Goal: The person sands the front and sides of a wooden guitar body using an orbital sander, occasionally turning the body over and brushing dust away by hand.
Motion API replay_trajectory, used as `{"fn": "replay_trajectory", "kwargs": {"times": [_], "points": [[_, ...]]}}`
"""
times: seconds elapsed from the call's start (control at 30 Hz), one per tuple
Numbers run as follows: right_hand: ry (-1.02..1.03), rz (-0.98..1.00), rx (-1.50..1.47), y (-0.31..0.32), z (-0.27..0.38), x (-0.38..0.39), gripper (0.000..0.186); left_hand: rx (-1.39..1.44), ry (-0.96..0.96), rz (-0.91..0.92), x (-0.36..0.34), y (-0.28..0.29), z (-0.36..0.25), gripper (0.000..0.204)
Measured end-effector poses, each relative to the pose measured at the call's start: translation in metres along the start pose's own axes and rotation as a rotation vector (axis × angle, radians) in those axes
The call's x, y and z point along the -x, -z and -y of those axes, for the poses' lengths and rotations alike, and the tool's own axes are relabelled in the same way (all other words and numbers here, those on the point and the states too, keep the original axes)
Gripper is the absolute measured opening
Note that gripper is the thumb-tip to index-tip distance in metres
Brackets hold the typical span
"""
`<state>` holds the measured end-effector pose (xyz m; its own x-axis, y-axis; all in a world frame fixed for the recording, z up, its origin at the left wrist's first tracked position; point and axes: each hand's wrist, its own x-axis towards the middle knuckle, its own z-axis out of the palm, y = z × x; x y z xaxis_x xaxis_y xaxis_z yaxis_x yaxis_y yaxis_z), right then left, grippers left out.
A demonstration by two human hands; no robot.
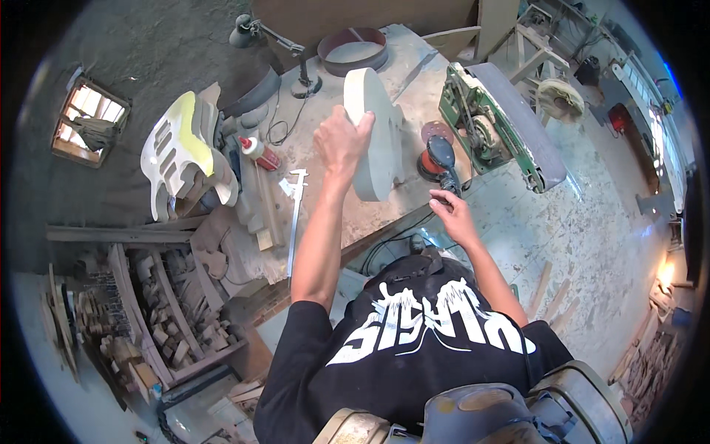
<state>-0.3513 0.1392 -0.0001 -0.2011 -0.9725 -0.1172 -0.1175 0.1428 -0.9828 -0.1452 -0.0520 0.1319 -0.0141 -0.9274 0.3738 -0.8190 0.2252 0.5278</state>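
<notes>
My left hand point(344, 140) grips the edge of a thick, pale grey-green piece with a rounded outline point(373, 155), its thumb on one face. The piece stands upright on its edge over the dusty workbench point(318, 214); its far side is hidden. My right hand point(454, 220) holds nothing, its fingers loosely bent and apart, just below the tail of a hand-held orbital sander point(441, 154). The sander is black and orange and lies on the bench, with a reddish sanding disc point(436, 132) behind it. I cannot tell whether my fingertips touch its tail or hose.
A green belt sander point(488, 122) stands at the bench's right end. To the left are a caliper point(296, 214), a white glue bottle with a red cap point(260, 153), and a slotted white-and-yellow form point(181, 152). Farther back are a desk lamp point(303, 78) and a round hoop point(353, 53).
</notes>
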Motion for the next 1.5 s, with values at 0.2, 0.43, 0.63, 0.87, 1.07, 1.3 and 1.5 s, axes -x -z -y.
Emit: {"fn": "replay_trajectory", "kwargs": {"times": [0.2,0.43,0.63,0.87,1.07,1.3,1.5], "points": [[-0.018,0.052,0.076,-0.007,0.008,-0.001,0.039,-0.062,-0.019,0.075,0.006,0.018,-0.008,0.058],[0.164,0.024,0.040,-0.006,0.056,-0.033,0.049,0.058,-0.140,0.296,-0.001,0.016,-0.031,0.066],[0.255,0.123,0.123,-0.017,0.125,-0.042,0.078,0.469,0.006,0.242,0.013,-0.008,-0.007,0.055],[0.286,0.168,0.124,-0.038,0.107,-0.046,0.096,0.878,-0.009,0.292,0.061,-0.017,0.026,0.045],[0.320,0.107,0.134,-0.040,0.112,-0.049,0.094,1.059,0.031,0.351,0.113,-0.026,0.046,0.058],[0.317,0.120,0.115,-0.041,0.102,-0.054,0.089,0.883,-0.039,0.347,0.117,-0.023,0.052,0.058],[0.285,0.111,0.114,-0.044,0.095,-0.049,0.087,0.960,-0.031,0.251,0.095,-0.022,0.036,0.054]]}}
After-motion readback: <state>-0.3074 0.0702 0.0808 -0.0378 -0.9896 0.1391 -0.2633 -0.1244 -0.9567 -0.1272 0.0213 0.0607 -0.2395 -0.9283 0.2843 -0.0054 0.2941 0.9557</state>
